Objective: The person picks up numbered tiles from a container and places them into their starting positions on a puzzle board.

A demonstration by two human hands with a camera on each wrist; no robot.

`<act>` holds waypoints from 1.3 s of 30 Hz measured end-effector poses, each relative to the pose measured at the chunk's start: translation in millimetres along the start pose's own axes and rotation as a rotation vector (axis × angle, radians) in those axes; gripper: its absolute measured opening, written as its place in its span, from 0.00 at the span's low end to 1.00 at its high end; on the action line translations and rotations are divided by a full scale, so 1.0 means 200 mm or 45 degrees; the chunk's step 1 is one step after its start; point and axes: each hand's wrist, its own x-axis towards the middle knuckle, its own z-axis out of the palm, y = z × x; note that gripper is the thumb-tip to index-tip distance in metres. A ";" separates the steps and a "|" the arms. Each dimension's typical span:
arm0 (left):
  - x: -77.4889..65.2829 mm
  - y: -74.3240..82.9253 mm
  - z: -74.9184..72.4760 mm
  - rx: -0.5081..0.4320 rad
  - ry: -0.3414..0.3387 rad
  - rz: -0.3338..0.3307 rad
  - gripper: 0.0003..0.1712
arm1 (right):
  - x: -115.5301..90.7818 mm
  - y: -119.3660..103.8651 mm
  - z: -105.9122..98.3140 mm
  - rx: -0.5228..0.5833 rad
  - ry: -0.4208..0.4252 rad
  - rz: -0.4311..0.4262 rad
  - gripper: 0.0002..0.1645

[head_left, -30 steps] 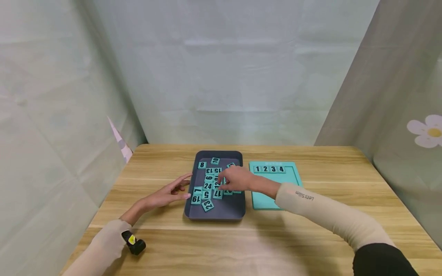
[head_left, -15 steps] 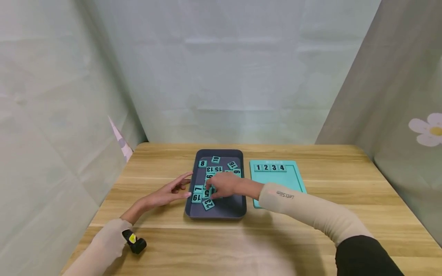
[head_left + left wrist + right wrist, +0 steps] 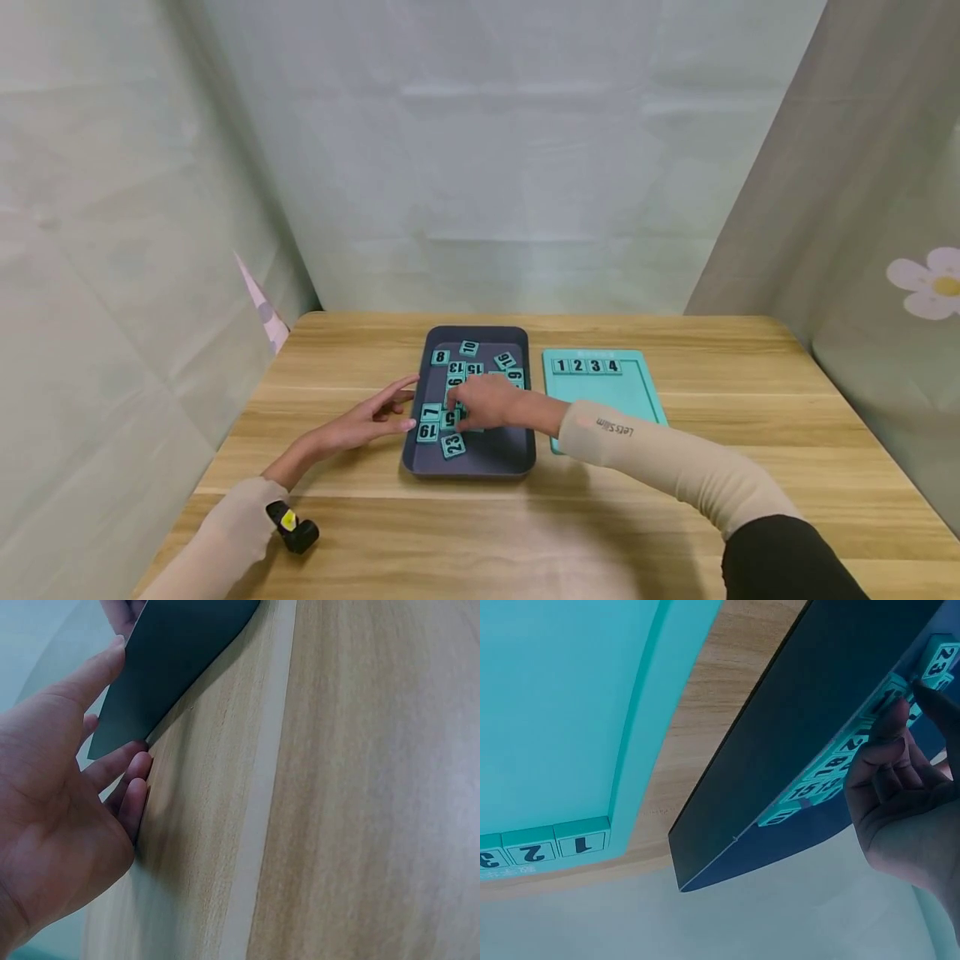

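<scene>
"Where does the 5 tile (image 3: 450, 419) lie from your fingers?"

"Just left of the tips of my right hand (image 3: 487, 402), flat inside the tray (image 3: 506, 462), with the 7 tile (image 3: 431, 412) beside it and the 23 tile (image 3: 453, 446) nearer me. It looks square, so it has no long axis."

"Which hand is nearer?"

"The right. My left hand (image 3: 366, 422) has the tray's left wall between it and the tile."

"How do your fingers stand?"

"The right ones are bent, thumb and index slightly parted at the tile; I cannot tell whether they grip it. The left ones are loosely spread against the tray, holding no tile."

"And around you?"

"The board (image 3: 600, 392) lies right of the tray, a strip of wooden surface (image 3: 450, 542) between. Cloth (image 3: 510, 167) hangs behind, with a flower (image 3: 947, 286) at right."
</scene>
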 end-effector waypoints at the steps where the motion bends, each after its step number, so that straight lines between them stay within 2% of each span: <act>1: 0.00 0.00 0.00 -0.004 0.002 -0.003 0.43 | 0.00 0.00 0.00 -0.004 -0.004 0.004 0.23; 11: 0.00 0.00 0.00 0.000 -0.012 0.006 0.43 | -0.02 0.00 0.01 0.016 0.010 0.035 0.25; 21: 0.01 -0.01 0.00 -0.002 -0.009 0.001 0.43 | -0.12 0.08 -0.05 0.089 0.133 0.082 0.24; 27: 0.01 0.00 -0.01 0.016 0.002 -0.004 0.43 | -0.22 0.17 -0.09 0.129 0.215 0.102 0.23; 34: 0.01 0.00 -0.02 0.011 -0.010 -0.010 0.43 | -0.38 0.30 -0.13 0.212 0.278 0.162 0.23; 39: 0.01 -0.01 -0.02 0.044 0.012 0.052 0.44 | -0.49 0.40 -0.12 0.289 0.340 0.186 0.22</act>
